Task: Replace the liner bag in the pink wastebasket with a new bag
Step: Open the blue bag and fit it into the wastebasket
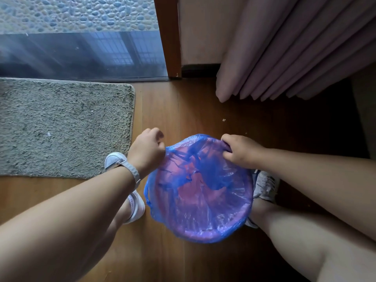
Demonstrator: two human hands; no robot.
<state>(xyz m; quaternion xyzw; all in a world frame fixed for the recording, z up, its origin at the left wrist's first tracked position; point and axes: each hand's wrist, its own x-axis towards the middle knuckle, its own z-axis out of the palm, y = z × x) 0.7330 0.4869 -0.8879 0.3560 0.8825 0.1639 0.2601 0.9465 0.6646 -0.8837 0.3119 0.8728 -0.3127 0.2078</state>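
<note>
Left hand: closed, fingers curled, pinching the blue liner bag at the far-left edge of the rim. A pale wristwatch sits on this wrist.

Right hand: closed, gripping the bag film at the far-right part of the rim, fingers folded over the edge.

Blue liner bag: thin, translucent plastic, spread inside the pink wastebasket and turned over its rim along the near and left sides. The film is creased and bunched darker toward the middle of the opening; the pink shows through it. A loose fold hangs outside the left wall.

Pink wastebasket: round, upright, mouth toward the camera, standing on the wooden floor between the person's feet.

Left shoe: white, just left of the basket, partly hidden by the forearm. Right shoe: white with laces, touching or just beside the basket's right side; which of the two cannot be told.

Grey mat: shaggy, lying on the floor to the left, well apart from the basket.

Glass door: behind the mat, with a pebbled ground visible through it, framed by a brown wooden post.

Pink curtain: pleated, hanging at upper right, its hem near the floor.
</note>
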